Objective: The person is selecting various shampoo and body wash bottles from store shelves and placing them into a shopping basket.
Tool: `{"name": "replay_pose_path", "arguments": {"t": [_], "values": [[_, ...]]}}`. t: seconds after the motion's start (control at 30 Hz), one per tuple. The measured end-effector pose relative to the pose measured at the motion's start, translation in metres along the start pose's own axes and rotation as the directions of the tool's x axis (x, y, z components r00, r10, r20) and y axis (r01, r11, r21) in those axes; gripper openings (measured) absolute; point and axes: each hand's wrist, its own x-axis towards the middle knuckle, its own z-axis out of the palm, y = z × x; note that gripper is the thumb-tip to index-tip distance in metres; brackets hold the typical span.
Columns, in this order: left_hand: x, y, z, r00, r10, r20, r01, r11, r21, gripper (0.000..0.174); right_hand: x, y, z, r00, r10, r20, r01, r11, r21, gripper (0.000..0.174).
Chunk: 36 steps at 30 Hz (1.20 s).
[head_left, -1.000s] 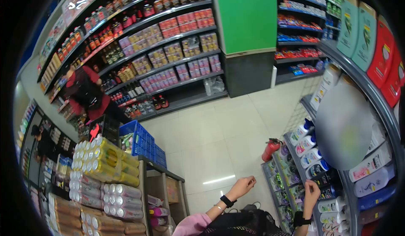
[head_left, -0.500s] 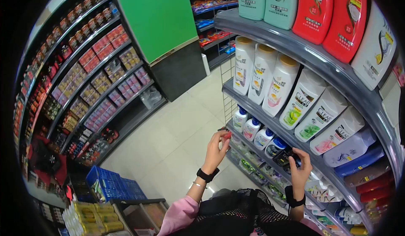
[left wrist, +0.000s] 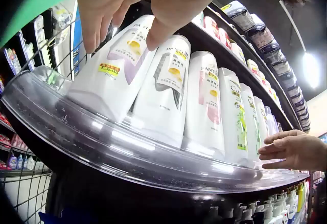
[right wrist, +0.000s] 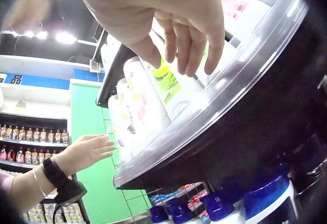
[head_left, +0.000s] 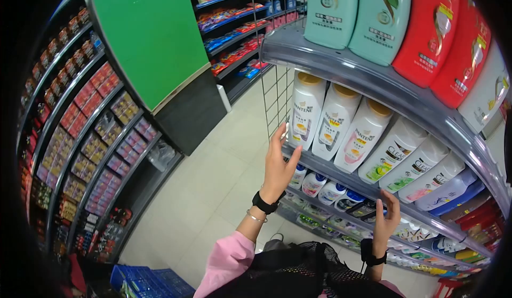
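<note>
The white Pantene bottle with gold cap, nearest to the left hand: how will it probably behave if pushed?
The white, gold-capped Pantene bottle may tip, being tall and narrow. Its smooth, shiny surface could feel slippery. Its firm outline suggests stiffness.

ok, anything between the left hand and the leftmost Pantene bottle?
Nothing visible blocks it. The left hand is right by the leftmost Pantene bottle; the clear shelf lip runs low along the bottle's front, below the fingers. The wire mesh stands beyond the shelf's end, not between them.
</note>
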Motion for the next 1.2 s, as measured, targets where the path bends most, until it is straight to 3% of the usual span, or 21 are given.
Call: {"name": "replay_pose_path", "arguments": {"t": [0.27, 0.37, 0.4, 0.53, 1.2], "values": [[0.035, -0.021, 0.016, 0.994, 0.069, 0.089, -0.066, 0.997, -0.034, 0.073, 0.011, -0.011, 0.019, 0.985, 0.004, -0.173, -0.021, 0.995, -0.096, 0.021], [0.045, -0.024, 0.019, 0.986, 0.022, 0.166, -0.003, 0.993, -0.116, 0.081, 0.013, -0.010, 0.015, 0.983, -0.029, -0.179, -0.006, 0.981, -0.192, 0.017], [0.047, -0.028, 0.023, 0.989, 0.058, 0.134, -0.042, 0.992, -0.117, 0.077, 0.015, -0.011, 0.016, 0.978, -0.041, -0.203, -0.004, 0.977, -0.214, 0.013], [0.049, -0.033, 0.023, 0.977, -0.017, 0.214, 0.065, 0.973, -0.222, 0.069, 0.016, -0.006, 0.016, 0.969, -0.030, -0.245, -0.025, 0.976, -0.218, 0.009], [0.050, -0.041, 0.023, 0.968, -0.006, 0.249, 0.075, 0.960, -0.271, 0.068, 0.020, 0.017, 0.015, 0.950, -0.017, -0.311, -0.023, 0.992, -0.125, 0.008]]}}
